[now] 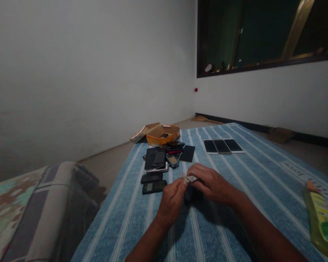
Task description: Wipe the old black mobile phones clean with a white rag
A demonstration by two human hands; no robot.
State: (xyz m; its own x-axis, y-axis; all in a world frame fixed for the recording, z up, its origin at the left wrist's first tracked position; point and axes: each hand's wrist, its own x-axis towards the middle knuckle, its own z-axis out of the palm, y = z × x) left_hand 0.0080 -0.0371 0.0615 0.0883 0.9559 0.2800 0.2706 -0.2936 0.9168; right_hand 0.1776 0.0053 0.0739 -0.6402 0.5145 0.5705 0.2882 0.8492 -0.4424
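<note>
**Keep the pinch light and even**

Left hand [171, 200] and right hand [211, 183] both pinch a small pale piece [190, 178] above the striped cloth [251, 178], nearer the cloth's left edge than its right. Steady pressure from both sides should serve best, clear of the keypad phones [154, 186].
</note>
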